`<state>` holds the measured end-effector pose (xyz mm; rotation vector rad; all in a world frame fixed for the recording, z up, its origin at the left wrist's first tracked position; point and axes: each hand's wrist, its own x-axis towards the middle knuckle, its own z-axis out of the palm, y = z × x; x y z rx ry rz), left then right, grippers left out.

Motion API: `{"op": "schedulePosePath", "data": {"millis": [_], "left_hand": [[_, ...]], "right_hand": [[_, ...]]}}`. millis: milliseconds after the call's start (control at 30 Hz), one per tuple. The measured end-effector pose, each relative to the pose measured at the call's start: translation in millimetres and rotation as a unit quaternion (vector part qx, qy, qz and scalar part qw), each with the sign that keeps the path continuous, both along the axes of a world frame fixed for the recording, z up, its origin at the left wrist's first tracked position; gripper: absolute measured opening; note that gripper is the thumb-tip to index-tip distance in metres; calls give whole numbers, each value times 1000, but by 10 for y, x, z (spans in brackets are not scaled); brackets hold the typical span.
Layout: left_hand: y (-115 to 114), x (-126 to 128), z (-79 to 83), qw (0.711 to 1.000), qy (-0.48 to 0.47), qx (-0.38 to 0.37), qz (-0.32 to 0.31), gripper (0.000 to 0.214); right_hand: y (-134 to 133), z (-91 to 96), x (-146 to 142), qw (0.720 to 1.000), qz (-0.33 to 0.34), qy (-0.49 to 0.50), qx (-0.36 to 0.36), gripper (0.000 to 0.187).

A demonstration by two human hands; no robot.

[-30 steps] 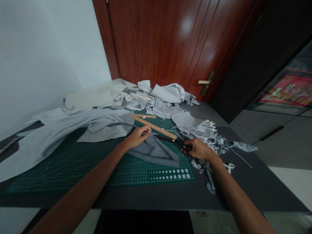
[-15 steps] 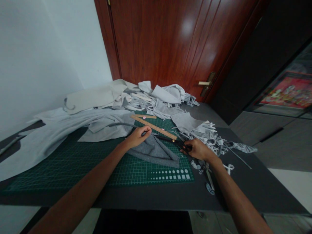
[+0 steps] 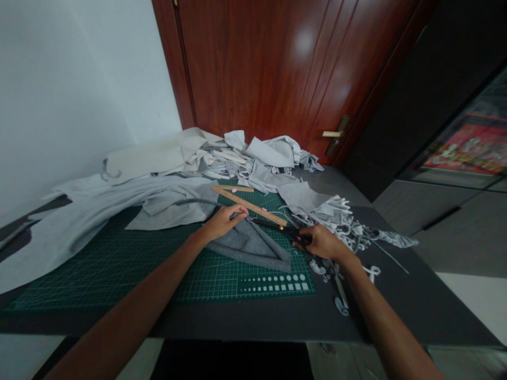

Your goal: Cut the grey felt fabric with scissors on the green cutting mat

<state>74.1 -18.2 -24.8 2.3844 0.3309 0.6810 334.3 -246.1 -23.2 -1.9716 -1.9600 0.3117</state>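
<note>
Left hand has fingers and thumb pinched together on the top of a dark grey, roughly triangular piece of cloth, which is lying a bit rumpled on the green gridded cutting mat, near the mat's right end. Right hand is wrapped around the handles of some black metal scissors, blades aimed left at the pinched spot; can't really tell how far they're open. Just behind the blades there's a flat, light-brown wooden ruler lying at a slant. All this sits on a dark grey table, mat close to the near edge. Big light grey cloth sprawls toward the left edge, tangled pale grey fabric scraps toward the right.
</note>
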Motion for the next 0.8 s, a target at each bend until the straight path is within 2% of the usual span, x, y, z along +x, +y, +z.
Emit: {"op": "schedulePosePath", "data": {"millis": [400,800], "left_hand": [[3,-5,-17,1000,-4,-15,2,24],[8,-25,-18,1000,-12,1,17,23]], "right_hand": [[-3,23,-4,1000,4,4,4,36],[14,-51,38,1000,3,5,-2,35]]}}
